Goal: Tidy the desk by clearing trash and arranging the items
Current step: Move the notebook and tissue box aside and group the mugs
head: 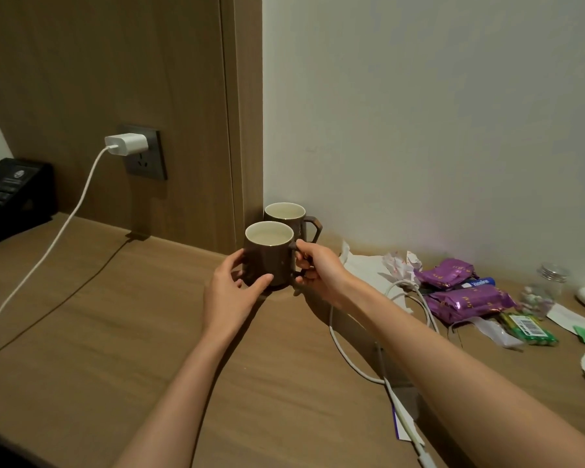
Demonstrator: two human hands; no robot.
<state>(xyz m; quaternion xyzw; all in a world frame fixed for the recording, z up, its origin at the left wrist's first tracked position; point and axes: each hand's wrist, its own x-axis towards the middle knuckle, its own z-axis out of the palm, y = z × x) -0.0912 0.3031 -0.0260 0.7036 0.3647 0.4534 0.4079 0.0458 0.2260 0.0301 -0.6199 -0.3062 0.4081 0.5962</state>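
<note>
A dark brown mug (271, 255) with a white inside stands on the wooden desk (98, 349) near the back corner. My right hand (318, 268) grips its handle. My left hand (232, 288) cups the mug's left side, thumb and fingers curled around the body. A second matching mug (286, 214) stands right behind it against the wall, its handle pointing right. To the right lie crumpled white paper (399, 265), two purple snack packets (466, 298) and other small litter.
A white charger (127, 143) sits in the wall socket, its cable (48, 251) running down across the desk's left side. A black telephone (7, 197) stands at far left. Another white cable (358, 363) loops under my right forearm. A glass jar (551, 282), green packets and paper scraps lie far right.
</note>
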